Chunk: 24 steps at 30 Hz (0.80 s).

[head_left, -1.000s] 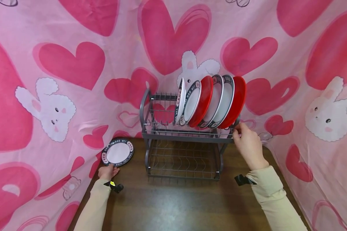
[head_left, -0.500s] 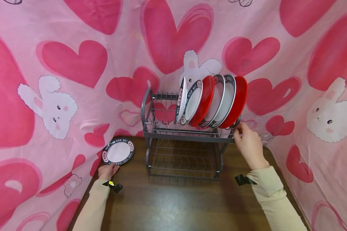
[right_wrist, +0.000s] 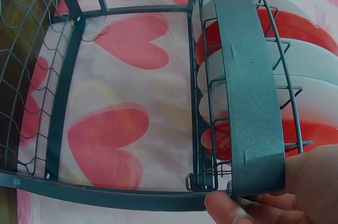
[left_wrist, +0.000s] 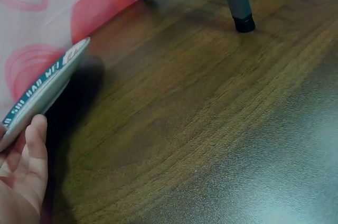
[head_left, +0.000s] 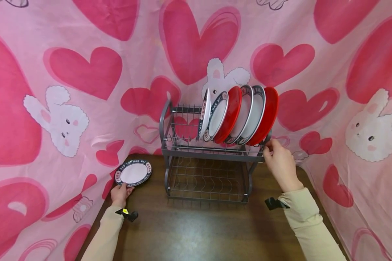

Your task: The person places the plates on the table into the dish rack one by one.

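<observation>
My left hand (head_left: pixel 119 195) pinches the near rim of a white plate (head_left: pixel 133 173) with a dark lettered border, at the left of the table. In the left wrist view this plate (left_wrist: pixel 45 89) is seen edge-on and tilted, raised off the wood above its shadow, with fingers under it. My right hand (head_left: pixel 280 163) grips the front right corner of a grey two-tier dish rack (head_left: pixel 212 156). Close up in the right wrist view, thumb and fingers wrap the end of the rack's front bar (right_wrist: pixel 251 92). On the top tier stand several plates, among them a red plate (head_left: pixel 264 117).
The top tier's left slots (head_left: pixel 184 127) hold no plates, and neither does the wire lower tier (head_left: pixel 205 179). Brown wooden table (head_left: pixel 189 228) lies in front of the rack. A pink heart-print cloth (head_left: pixel 140 47) hangs behind and at both sides.
The plate in my left hand has tilted slightly, its far edge now lower in the head view. My right hand keeps its grip on the rack corner.
</observation>
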### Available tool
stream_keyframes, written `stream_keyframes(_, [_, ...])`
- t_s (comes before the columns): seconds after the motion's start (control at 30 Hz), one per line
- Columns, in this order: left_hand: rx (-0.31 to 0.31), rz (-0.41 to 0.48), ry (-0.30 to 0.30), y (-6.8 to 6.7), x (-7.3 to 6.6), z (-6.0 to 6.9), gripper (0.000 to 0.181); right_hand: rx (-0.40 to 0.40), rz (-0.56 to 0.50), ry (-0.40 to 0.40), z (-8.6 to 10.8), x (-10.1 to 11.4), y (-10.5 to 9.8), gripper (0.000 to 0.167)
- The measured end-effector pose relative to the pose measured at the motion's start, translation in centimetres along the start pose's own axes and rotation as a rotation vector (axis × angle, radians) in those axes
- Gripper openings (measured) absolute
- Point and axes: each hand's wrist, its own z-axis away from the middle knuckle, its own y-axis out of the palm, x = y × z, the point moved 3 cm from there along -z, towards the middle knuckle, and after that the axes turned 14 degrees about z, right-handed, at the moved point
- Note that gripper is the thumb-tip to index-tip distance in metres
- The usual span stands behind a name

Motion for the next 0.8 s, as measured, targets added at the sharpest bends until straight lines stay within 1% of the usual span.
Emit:
stream_keyframes(0.13, [0.001, -0.007, 0.014, -0.1, -0.1, 0.3, 0.040, 0.000, -0.003, 0.000, 0.0, 0.0, 0.1, 0.017])
stream_keyframes(0.37, [-0.014, -0.010, 0.033, -0.3, 0.0, 0.7, 0.032, 0.011, -0.010, 0.000, 0.0, 0.0, 0.1, 0.019])
stream_keyframes(0.6, [-0.065, -0.009, 0.016, -0.5, 0.0, 1.0, 0.026, 0.001, -0.003, -0.002, -0.1, -0.1, 0.1, 0.018])
stream_keyframes(0.7, [-0.069, -0.006, 0.029, -0.5, -0.1, 1.2, 0.027, -0.002, -0.002, -0.003, 0.0, -0.1, 0.1, 0.018])
stream_keyframes(0.8, [-0.058, 0.003, 0.051, -0.3, -0.3, 1.6, 0.026, 0.004, -0.007, -0.003, 0.0, 0.0, 0.1, 0.019])
